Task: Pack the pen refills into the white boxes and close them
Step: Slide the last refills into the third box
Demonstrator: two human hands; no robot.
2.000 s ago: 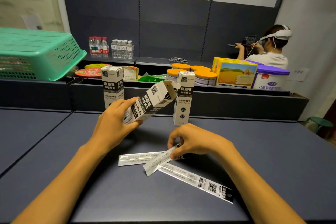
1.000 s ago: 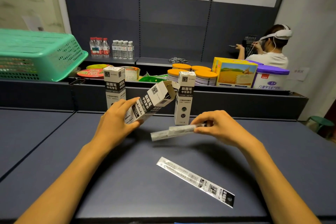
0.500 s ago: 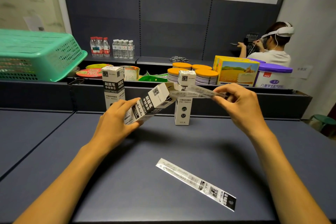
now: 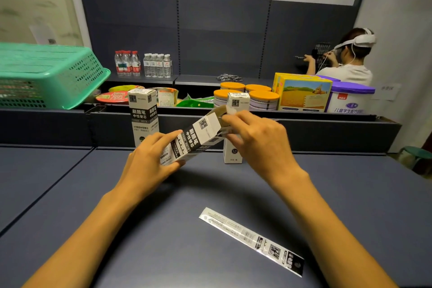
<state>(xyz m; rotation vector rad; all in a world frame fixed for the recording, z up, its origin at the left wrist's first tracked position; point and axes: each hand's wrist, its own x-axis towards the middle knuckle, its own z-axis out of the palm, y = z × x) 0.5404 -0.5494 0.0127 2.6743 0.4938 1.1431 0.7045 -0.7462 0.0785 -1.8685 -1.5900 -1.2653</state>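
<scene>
Two hands point(image 4: 149, 161) point(image 4: 259, 140) grip one cardboard box point(image 4: 191, 140) (rectangular, tilted).

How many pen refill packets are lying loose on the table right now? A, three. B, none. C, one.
C: a single refill packet lies flat on the table, near the right forearm, apart from both hands.

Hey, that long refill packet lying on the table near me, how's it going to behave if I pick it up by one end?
The refill packet looks thin and long, so it will probably droop somewhat. Its glossy film wrapper may feel slippery in a pinch. It lies flat on the table, so it seems unlikely to roll.
</scene>
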